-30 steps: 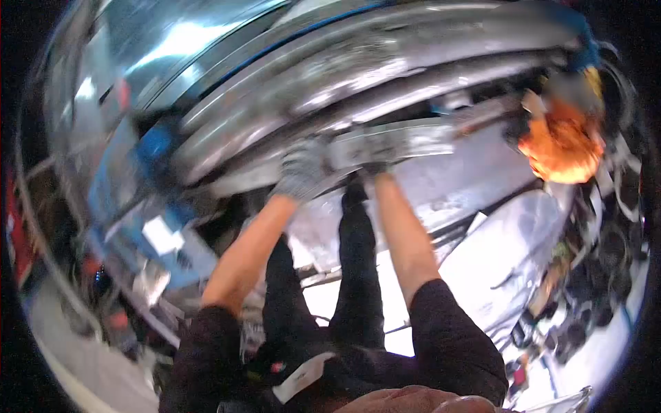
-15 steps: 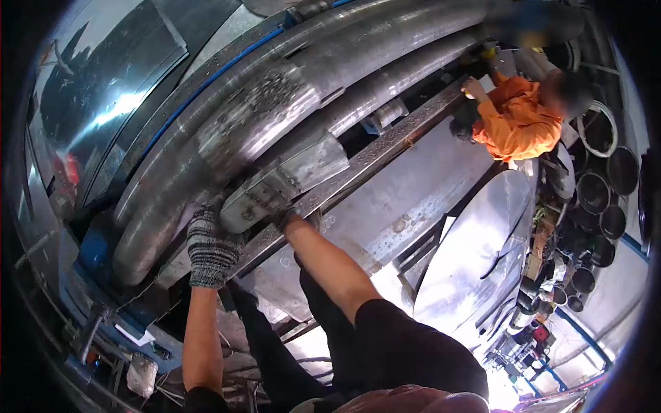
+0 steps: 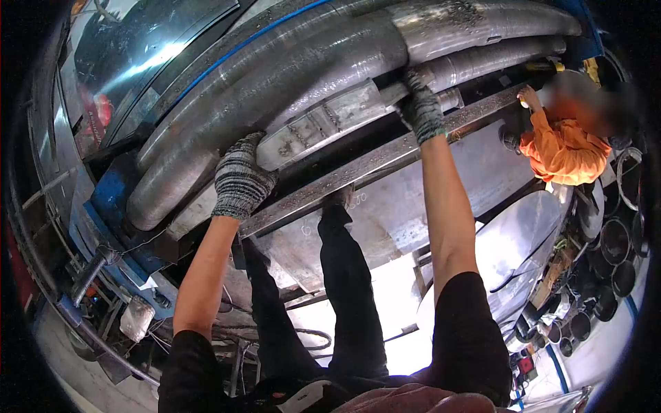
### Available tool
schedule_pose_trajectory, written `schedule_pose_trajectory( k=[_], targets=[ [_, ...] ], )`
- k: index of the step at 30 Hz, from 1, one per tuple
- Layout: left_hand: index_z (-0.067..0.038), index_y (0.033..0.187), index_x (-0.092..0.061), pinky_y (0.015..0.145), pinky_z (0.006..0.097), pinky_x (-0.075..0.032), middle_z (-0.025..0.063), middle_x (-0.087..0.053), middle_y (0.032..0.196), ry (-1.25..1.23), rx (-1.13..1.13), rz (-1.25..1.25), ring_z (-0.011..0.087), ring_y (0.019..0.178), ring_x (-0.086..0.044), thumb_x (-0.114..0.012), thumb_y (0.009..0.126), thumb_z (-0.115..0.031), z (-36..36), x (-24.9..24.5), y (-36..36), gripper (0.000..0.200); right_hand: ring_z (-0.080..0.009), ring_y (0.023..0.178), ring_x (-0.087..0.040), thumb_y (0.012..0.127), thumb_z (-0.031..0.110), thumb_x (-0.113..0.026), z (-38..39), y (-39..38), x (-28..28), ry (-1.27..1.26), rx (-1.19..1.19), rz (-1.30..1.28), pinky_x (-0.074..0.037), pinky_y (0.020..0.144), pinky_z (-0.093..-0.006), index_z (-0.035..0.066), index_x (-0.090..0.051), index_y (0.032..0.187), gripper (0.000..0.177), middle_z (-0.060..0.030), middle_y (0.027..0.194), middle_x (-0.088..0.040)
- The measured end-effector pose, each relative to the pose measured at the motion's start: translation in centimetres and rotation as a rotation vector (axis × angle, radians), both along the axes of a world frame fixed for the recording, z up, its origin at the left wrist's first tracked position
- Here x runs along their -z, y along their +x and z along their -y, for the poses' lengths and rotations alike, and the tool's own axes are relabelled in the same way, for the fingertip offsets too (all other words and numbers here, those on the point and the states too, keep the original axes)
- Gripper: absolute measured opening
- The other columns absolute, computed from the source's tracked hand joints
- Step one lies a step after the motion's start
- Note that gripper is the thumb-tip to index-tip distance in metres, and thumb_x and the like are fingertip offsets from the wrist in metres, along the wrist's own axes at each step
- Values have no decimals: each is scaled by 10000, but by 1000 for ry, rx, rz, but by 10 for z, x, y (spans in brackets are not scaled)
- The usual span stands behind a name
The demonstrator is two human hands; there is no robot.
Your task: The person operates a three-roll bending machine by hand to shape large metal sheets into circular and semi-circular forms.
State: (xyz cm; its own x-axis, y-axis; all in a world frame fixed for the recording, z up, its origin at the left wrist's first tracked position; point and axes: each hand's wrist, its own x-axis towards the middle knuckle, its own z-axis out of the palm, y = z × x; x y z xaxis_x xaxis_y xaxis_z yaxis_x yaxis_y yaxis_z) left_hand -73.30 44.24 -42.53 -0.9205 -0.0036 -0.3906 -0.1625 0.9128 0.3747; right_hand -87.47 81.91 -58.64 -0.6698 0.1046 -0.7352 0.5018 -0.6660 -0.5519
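My two arms reach out from me, one to each side of my two legs in black. I wear two grey gloves.

My left hand lies with its fingers close together against the left end of the plate. I cannot tell if it grips or only pushes. My right hand is curled over the right end of the plate and holds it there.

There is one plate. It is long, grey and a bit bent, and it lies slanted between my hands. Its top edge sits tight against the rollers, with no room there.

Just under my hands runs one long rusty bar. Between the plate and the bar is a dark gap, and that is the only open room near my hands.

Past the plate I count two thick rollers, one above the other, and one thinner roller lower at the right.

Further off at the right is one person in orange, with a hand at the far end of the bar.

Below that person lie big shiny sheets. Beside them, at the far right edge, are many round black pots, too many and too small to count.
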Motion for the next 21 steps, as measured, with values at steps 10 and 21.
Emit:
schedule_pose_trajectory(
  k=[10,21],
  targets=[
    [-120,1437,-553,1054,482,-501,218,-669,1293,-247,70,344,407,1189,-639,-813,782,-395,-38,61,18,756,-268,1077,-676,840,268,-836,-99,-74,-8,1104,-498,-198,-600,834,-405,51,-632,1318,563,-143,1141,-726],
    [-60,1274,-658,959,477,-554,229,-715,1165,-182,82,121,409,1094,-674,-879,716,-452,-11,66,9,717,-329,1320,-568,842,410,-824,-93,-73,-20,1236,-818,-215,-437,1129,-391,25,-571,1424,742,-184,1416,-622]
  ],
)
